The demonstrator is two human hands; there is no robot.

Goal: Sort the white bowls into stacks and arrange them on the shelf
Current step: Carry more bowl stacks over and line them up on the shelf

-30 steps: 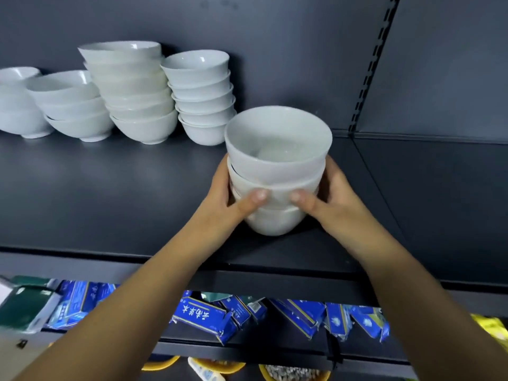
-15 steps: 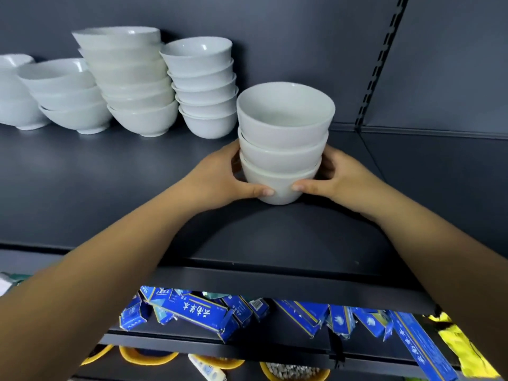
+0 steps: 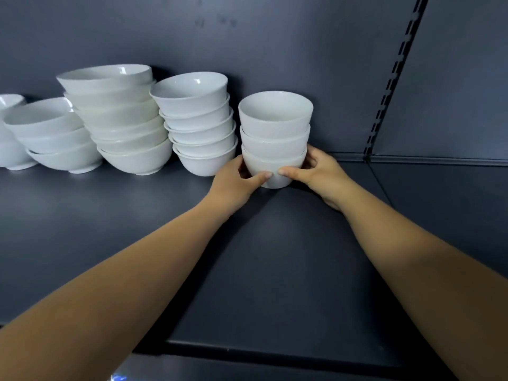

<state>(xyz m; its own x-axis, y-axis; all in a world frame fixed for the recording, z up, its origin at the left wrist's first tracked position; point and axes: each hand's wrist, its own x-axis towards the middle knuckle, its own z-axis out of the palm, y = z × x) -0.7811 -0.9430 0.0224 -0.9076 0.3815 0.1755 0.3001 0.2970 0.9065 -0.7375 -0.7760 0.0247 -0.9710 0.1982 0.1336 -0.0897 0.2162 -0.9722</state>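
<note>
A stack of three small white bowls (image 3: 275, 138) stands far back on the dark shelf (image 3: 275, 270), close to the back wall. My left hand (image 3: 233, 182) and my right hand (image 3: 316, 171) grip the bottom bowl from either side, thumbs meeting at its front. To its left stand more white bowl stacks in a row: a stack of several medium bowls (image 3: 199, 125), a taller stack of wide bowls (image 3: 118, 119), a stack of three wide bowls (image 3: 52, 136) and a partly cut-off stack (image 3: 9, 138) at the left edge.
The shelf's back wall (image 3: 302, 50) rises just behind the bowls. A slotted upright (image 3: 390, 78) divides this bay from the shelf bay (image 3: 453, 202) on the right. The shelf's front edge (image 3: 275, 350) runs below my forearms.
Both hands pushed the three-bowl stack away from the front of the shelf to the back, beside the row of other stacks. My view has moved closer and up.
</note>
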